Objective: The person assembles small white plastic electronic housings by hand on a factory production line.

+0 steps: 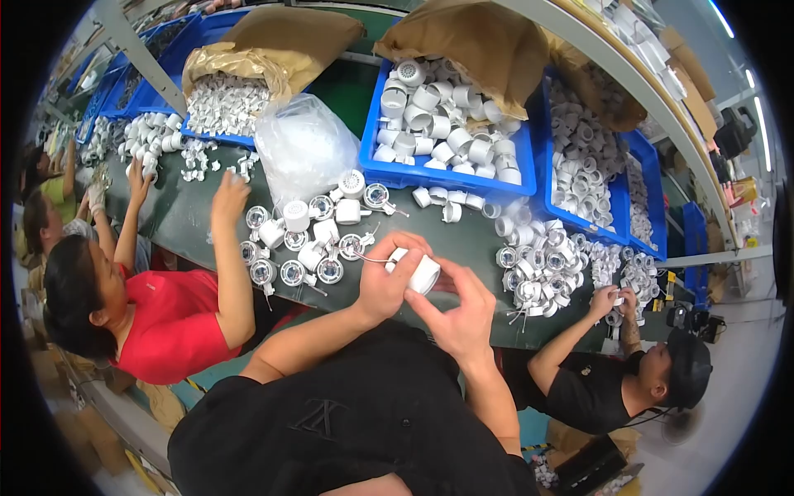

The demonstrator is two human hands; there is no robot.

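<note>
Cylinder of smooth white plastic sits between both bare hands, at the near edge of the dark green tabletop. Left hand: thumb and fingers clamped on its left side. Right hand: thumb at lower edge, fingers round the right side, also clamped. Thin pale cable extends leftward. Left: cluster of round white-and-silver parts. Beyond: blue rectangular plastic tray heaped with white cylindrical caps.
</note>
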